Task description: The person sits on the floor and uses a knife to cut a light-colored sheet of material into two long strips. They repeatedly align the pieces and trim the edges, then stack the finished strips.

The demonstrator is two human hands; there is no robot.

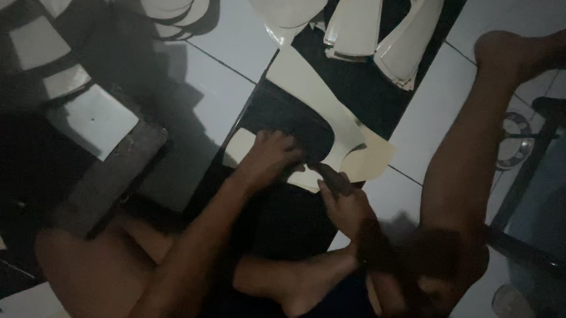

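Both hands (269, 156) (344, 202) press cream sheet's (320, 98) near edge.

This looks like a small workshop inside a home. A person sits on a white tiled floor (212, 91) with bare legs. Lots of cut cream pieces (381, 19) lie in piles all around. A long black sheet (351, 80) lies flat on the floor. The room is dim.
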